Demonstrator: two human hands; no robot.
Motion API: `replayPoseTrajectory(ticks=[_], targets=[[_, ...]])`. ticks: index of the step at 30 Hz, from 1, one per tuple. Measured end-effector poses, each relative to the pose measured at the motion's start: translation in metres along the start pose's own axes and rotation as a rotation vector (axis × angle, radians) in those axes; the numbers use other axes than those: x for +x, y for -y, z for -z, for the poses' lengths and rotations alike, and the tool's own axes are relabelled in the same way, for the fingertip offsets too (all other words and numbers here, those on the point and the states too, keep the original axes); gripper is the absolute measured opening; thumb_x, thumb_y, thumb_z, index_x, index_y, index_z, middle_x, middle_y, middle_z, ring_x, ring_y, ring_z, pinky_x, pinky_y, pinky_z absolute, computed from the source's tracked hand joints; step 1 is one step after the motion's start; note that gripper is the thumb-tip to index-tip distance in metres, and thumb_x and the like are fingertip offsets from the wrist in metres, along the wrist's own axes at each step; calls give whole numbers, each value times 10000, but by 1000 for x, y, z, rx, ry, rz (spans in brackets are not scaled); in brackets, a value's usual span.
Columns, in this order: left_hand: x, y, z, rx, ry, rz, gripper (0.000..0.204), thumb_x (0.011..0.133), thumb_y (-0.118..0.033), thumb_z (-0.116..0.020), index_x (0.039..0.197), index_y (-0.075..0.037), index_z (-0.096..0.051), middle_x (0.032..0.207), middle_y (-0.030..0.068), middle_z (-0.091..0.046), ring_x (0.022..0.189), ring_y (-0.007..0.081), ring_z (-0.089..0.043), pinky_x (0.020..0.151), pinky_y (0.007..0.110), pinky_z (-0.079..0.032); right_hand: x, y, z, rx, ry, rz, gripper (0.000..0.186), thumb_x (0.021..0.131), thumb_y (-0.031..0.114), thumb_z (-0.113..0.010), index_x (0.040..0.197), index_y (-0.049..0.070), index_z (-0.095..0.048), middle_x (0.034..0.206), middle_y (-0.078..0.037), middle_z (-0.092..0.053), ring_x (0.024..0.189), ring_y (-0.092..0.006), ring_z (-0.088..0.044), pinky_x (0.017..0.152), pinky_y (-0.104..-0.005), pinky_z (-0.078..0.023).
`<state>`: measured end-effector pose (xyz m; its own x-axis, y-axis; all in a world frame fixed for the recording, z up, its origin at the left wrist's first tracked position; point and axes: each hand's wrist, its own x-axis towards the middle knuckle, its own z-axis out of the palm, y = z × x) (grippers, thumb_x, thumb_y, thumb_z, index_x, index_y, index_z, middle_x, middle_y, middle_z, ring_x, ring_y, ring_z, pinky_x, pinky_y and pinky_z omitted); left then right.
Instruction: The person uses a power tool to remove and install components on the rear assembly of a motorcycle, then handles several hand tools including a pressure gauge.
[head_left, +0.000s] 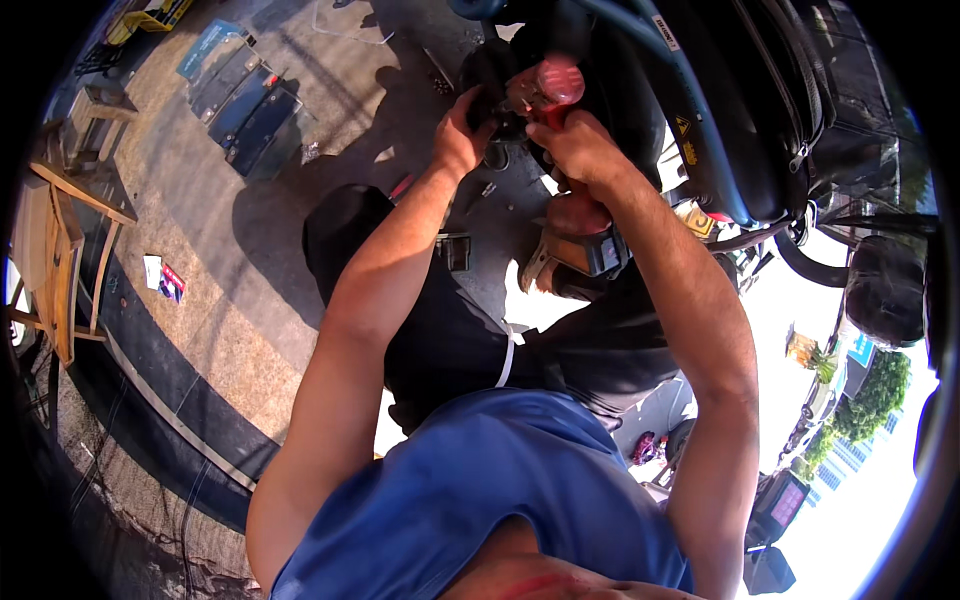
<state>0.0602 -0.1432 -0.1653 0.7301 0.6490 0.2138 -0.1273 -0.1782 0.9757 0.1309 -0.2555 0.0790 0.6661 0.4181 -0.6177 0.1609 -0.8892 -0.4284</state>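
Observation:
A red cordless power tool (558, 84) is in my right hand (582, 150), whose fingers wrap round its grip. Its red lower body and dark battery base (590, 250) hang below that hand, and its front end points left. My left hand (464, 135) is closed just left of the tool's front, against a dark part in deep shade; what lies in its fingers is hidden. Both hands are beside the black and blue vehicle (690, 90), whose blue tube curves down on the right.
On the ground lie small metal pieces (487, 190), a small open box (454, 250) and dark flat panels (245, 105). A wooden stool (65, 240) stands far left, near a printed card (171, 284). A black cylindrical part (885, 290) juts out at right.

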Motion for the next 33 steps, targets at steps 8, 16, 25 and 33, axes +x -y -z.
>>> replayPoseTrajectory(ticks=[8,16,25,33], targets=[[-2,2,-7,-133,43,102,652,834,-5,-737,1418,-58,-453,1283,112,-615,1168,192,-580,1002,330,-482,-2,8,-1,-79,-37,-22,453,902,371,-648,856,-78,-679,629,-148,-655,522,-259,-668,510,-371,-533],[0,11,-13,-256,4,127,656,793,42,-741,1388,-71,-491,1277,131,-625,1174,216,-598,1005,340,-489,14,21,10,170,95,1,248,832,201,-679,874,-43,-667,659,-92,-626,465,-196,-598,386,-352,-462],[0,13,-13,-266,12,184,658,793,-5,-753,1389,-103,-492,1249,145,-641,1163,210,-603,994,336,-490,22,7,-4,-42,-53,77,229,812,189,-652,835,-35,-697,668,-150,-675,555,-248,-670,508,-376,-516],[0,3,-9,-219,21,158,666,781,-14,-752,1387,-120,-498,1247,147,-649,1171,244,-613,992,356,-492,10,18,2,108,46,-79,271,814,219,-660,819,-53,-668,621,-126,-627,523,-234,-619,469,-367,-476]])
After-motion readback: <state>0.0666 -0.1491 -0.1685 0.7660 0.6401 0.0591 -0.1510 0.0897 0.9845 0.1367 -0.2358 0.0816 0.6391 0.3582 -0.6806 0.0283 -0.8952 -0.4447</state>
